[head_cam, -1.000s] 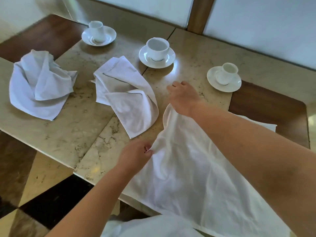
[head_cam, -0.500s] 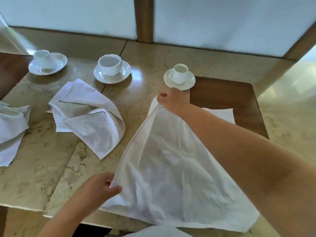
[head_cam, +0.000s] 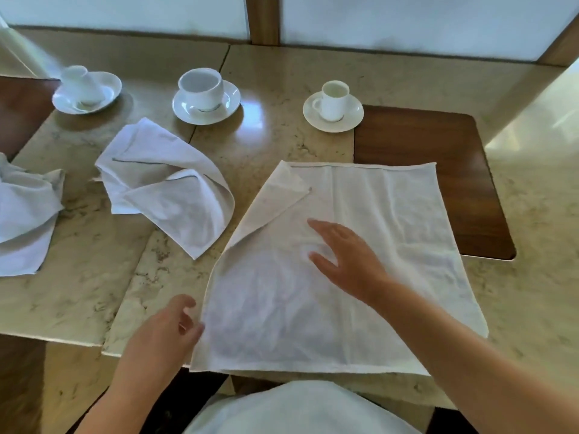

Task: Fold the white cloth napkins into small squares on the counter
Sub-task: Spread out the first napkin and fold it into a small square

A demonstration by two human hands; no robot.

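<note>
Spread napkin (head_cam: 360, 277) lies mostly flat on the marble counter (head_cam: 266, 145), directly under the right hand (head_cam: 347, 261). Right hand: fingers straight and spread wide, palm down over the cloth's middle; contact vs. just above it, cannot tell. Holds nothing.

Left hand (head_cam: 166, 333) sits at the napkin's near-left edge, fingers loosely curled, fingertips touching the hem. Whether it actually pinches the cloth, cannot tell; looks relaxed.

Napkin's far-left corner, beyond the right hand's fingertips, is turned over onto the cloth as a triangular flap. Its far-right corner overlaps the dark wood inlay (head_cam: 438, 151), to the right of and beyond the right hand. Near edge hangs at the counter lip, close to the person's body.

Left of the right hand, apart from the flat napkin: a second napkin (head_cam: 169, 186), loosely crumpled. Further left, beyond the left hand, a third napkin (head_cam: 25, 214), bunched and cut off by the frame.

Beyond both hands, three white cups on saucers in a row: left cup (head_cam: 83, 86), middle cup (head_cam: 202, 90), right cup (head_cam: 333, 100). Right cup's saucer sits just beside the wood inlay's far corner.
</note>
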